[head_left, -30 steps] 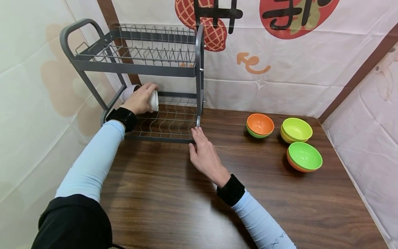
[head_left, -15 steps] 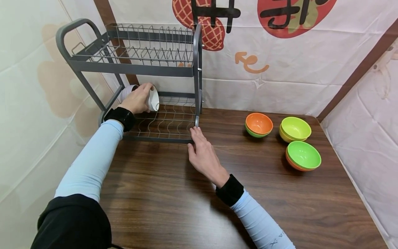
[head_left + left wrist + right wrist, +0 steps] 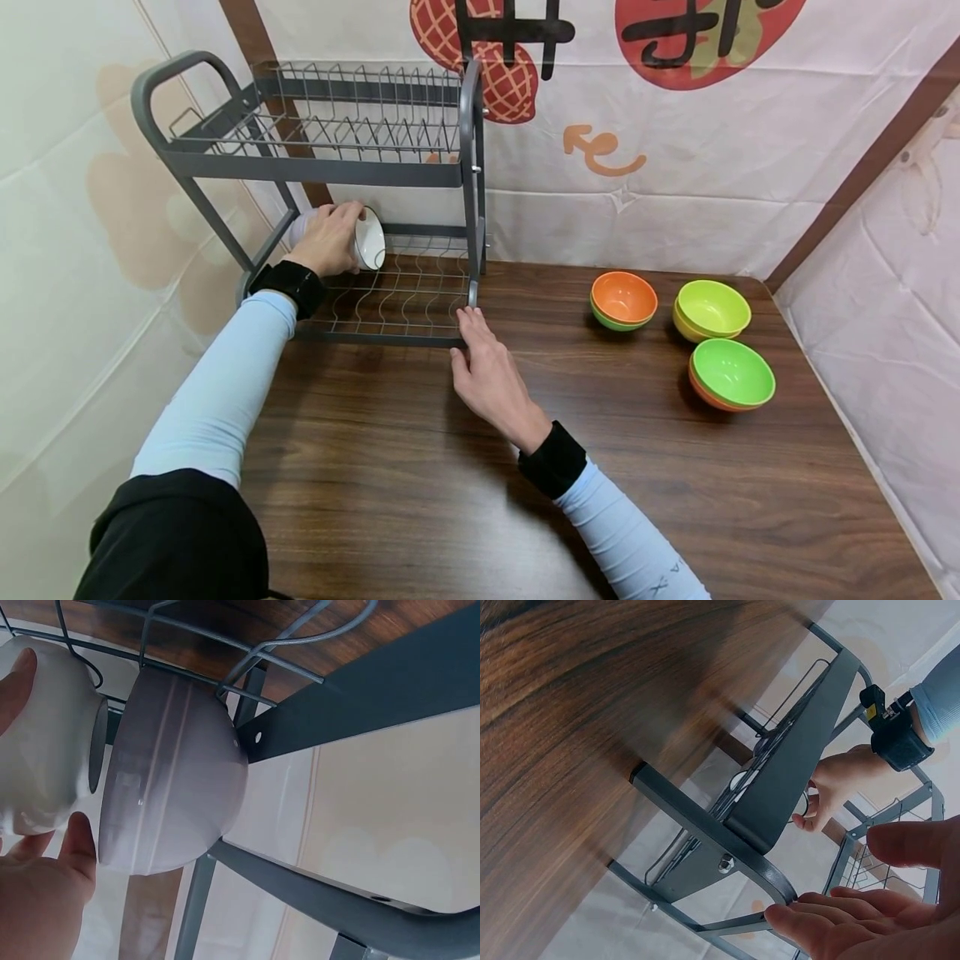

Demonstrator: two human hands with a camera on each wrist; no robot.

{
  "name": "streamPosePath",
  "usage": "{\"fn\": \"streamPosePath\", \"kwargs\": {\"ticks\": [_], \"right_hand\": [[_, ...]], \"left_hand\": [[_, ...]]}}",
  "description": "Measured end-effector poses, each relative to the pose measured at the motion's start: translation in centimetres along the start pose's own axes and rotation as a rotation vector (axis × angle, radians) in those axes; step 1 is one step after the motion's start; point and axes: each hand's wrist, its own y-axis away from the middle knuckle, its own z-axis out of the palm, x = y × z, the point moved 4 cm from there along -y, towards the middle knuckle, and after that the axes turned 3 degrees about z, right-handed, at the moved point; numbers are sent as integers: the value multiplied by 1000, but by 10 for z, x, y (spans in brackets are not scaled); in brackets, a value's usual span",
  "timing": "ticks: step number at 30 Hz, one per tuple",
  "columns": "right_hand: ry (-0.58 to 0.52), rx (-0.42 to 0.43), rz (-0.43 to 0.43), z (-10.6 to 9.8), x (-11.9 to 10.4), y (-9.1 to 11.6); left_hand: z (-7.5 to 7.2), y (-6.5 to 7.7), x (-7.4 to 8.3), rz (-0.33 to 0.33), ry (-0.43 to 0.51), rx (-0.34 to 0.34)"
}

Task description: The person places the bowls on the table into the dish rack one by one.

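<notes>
On the lower tier of a two-tier grey dish rack (image 3: 315, 171), my left hand (image 3: 330, 239) grips a white bowl (image 3: 371, 240) with a thin dark rim. The bowl stands on its side, its mouth facing right. Beside it, toward the rack's left end, a pale lilac bowl (image 3: 176, 776) also sits on edge, largely hidden by the hand in the head view. Fingers (image 3: 78, 847) and thumb lie on opposite sides of the white bowl in the left wrist view. My right hand (image 3: 497, 382) rests with nearly straight fingers at the rack's front right corner.
To the right on the wooden table (image 3: 600, 500) are stacked bowls: an orange one (image 3: 625, 296) in a green, a lime one (image 3: 714, 307) in a yellow, and a green one (image 3: 733, 372) in an orange. The upper wire tier (image 3: 352, 133) overhangs the left hand.
The white bowl has turned in my left hand, so more of its inside faces the head camera. My right hand stays at the rack's corner.
</notes>
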Motion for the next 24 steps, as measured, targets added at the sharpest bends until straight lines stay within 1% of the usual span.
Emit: {"fn": "streamPosePath", "kwargs": {"ticks": [4, 9, 14, 17, 20, 22, 24], "right_hand": [[-1, -1, -2, 0, 0, 0], [-4, -5, 5, -1, 0, 1], [0, -7, 6, 0, 0, 1], [3, -2, 2, 0, -1, 1], [3, 0, 1, -1, -1, 1], [0, -3, -2, 0, 0, 1], [-10, -4, -5, -1, 0, 2]], "left_hand": [[1, -2, -1, 10, 4, -9], [3, -3, -2, -20, 7, -36], [3, -2, -2, -38, -1, -51], [2, -2, 3, -31, 6, -52], [0, 0, 11, -12, -10, -39], [-2, 4, 17, -6, -24, -21], [-6, 10, 27, -4, -35, 15]]}}
